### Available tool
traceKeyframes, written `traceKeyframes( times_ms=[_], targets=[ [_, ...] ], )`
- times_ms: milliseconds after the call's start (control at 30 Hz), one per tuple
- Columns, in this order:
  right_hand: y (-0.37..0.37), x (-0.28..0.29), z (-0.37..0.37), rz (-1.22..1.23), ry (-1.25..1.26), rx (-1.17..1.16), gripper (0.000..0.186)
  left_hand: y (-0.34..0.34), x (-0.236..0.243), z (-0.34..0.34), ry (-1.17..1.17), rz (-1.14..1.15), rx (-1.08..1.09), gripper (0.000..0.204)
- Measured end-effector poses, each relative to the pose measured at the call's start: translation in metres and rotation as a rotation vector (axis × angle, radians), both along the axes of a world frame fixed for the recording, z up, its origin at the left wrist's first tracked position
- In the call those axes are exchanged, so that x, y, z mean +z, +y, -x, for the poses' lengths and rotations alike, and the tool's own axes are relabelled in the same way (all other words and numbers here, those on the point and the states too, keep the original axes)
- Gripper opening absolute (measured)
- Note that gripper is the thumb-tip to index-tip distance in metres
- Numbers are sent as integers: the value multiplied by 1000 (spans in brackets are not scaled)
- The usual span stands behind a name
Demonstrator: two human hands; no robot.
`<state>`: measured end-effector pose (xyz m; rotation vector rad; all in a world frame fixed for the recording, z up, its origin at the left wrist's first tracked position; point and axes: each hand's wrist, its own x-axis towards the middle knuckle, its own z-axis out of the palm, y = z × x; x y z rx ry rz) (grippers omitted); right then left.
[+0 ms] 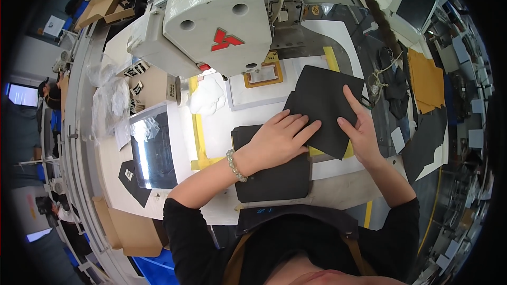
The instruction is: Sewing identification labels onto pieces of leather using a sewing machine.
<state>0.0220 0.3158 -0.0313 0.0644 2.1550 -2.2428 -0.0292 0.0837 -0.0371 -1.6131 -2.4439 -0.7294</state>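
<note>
Several dark, flat fabric-like panels [330, 103] overlap in a small pile between my hands, slightly fanned at the left edge. My left hand [277, 140], with a beaded bracelet at the wrist, has its fingers across their lower left corner, its thumb partly hidden by the edge. My right hand [362, 129] holds their right edge, thumb and index finger on top, other fingers mostly hidden. Under my left forearm, near the table's front, lies a stack of black panels [273, 182]. Beyond the panels is a clear-framed template [243, 106] with a yellow-bordered window.
A white industrial sewing machine head [216, 21] overhangs the template. Yellow tape [198, 137] marks the white work surface. A cardboard box of labels [153, 84] and plastic bags [111, 105] lie left. Orange-yellow sheets [426, 82] and dark scraps [428, 142] lie right.
</note>
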Motion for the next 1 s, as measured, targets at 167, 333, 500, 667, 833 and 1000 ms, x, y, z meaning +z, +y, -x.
traceKeyframes(
  times_ms=[167, 333, 500, 667, 833, 1000],
  targets=[
    [5, -7, 1, -60, 30, 32, 69, -4, -8, 7, 324, 39, -1, 33],
    [14, -14, 21, -117, 70, 107, 70, -14, -9, 20, 437, -15, -1, 21],
    [17, -17, 39, -202, 93, 142, 71, -21, -11, 31, 452, -12, -28, 24],
    [20, -24, 58, -393, 164, 168, 72, -29, -13, 45, 456, -8, -65, 24],
    [12, -16, 91, -389, 31, 277, 71, -39, -11, 58, 521, 38, -90, 24],
    [-6, -22, 116, -468, 127, 248, 71, -51, -18, 59, 541, 135, -2, 25]
  ],
)
